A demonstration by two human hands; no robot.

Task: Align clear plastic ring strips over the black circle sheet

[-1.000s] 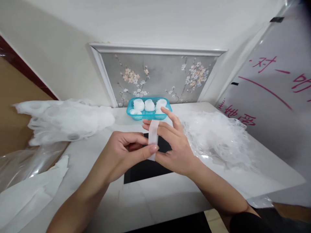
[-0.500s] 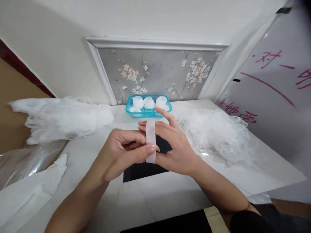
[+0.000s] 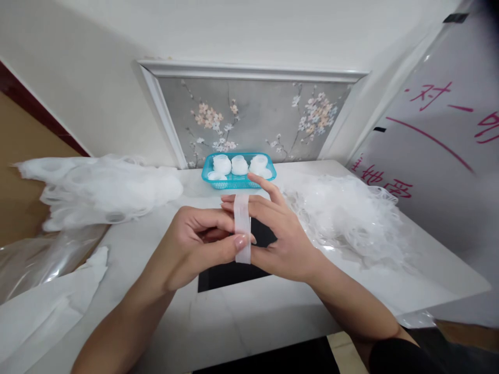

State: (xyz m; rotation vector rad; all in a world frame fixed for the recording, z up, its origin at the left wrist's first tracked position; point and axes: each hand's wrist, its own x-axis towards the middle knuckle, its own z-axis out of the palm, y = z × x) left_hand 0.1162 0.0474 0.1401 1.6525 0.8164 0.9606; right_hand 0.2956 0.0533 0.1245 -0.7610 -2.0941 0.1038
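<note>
The left hand (image 3: 195, 244) pinches a soft, light white strip (image 3: 242, 226) wrapped over the right hand's (image 3: 278, 236) half-spread fingers

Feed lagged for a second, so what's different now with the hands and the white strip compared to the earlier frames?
Little changed. Both hands and the white strip sat slightly lower a second ago; since then the picture barely differs. The left hand still pinches the strip against the right hand, whose fingers it wraps. The blue basket and white piles stayed put.
</note>
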